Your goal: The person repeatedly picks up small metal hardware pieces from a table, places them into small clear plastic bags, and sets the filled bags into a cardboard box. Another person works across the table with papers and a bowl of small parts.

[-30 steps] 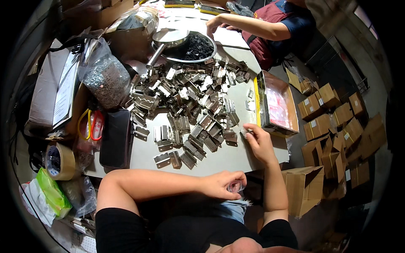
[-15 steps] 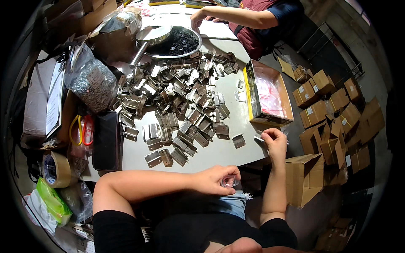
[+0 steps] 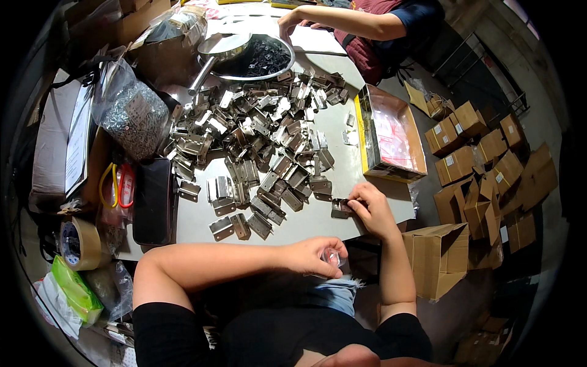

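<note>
The pale table (image 3: 293,229) bears heaped metal brackets (image 3: 260,129), 1 metal bowl (image 3: 254,78) and 1 black case (image 3: 153,202).

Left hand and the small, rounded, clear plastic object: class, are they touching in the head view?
Touching. The head view shows the left hand curled around the small, rounded, clear plastic object.

A workshop, shown by heaped metal brackets (image 3: 247,172), bagged hardware (image 3: 139,125), packing tape (image 3: 90,246) and cardboard cartons (image 3: 454,166)

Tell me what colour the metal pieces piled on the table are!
The metal pieces are silvery grey, clearest in the head view.
</note>
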Demonstrator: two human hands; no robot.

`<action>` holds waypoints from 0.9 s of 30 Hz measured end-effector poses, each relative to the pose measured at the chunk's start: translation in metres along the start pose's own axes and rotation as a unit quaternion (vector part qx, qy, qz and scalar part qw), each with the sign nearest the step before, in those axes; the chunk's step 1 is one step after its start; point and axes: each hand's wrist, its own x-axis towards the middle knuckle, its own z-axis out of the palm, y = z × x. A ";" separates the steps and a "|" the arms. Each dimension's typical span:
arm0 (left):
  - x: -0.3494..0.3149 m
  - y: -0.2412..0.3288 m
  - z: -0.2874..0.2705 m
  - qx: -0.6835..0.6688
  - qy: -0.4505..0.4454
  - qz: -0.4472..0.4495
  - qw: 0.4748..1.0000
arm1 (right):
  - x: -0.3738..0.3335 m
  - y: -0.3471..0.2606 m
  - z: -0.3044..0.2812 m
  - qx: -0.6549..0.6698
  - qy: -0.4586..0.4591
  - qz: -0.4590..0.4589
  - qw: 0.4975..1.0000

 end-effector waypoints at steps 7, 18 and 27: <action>0.000 0.004 -0.002 -0.175 0.073 -0.012 0.982 | -0.034 -0.052 -0.010 0.100 -0.050 0.035 0.993; -0.001 0.001 0.001 -0.007 0.042 0.042 0.998 | -0.038 -0.080 -0.014 -0.019 -0.123 -0.038 0.991; -0.005 0.010 0.001 -0.075 0.022 -0.015 0.997 | 0.034 -0.037 -0.002 0.031 -0.060 -0.020 0.998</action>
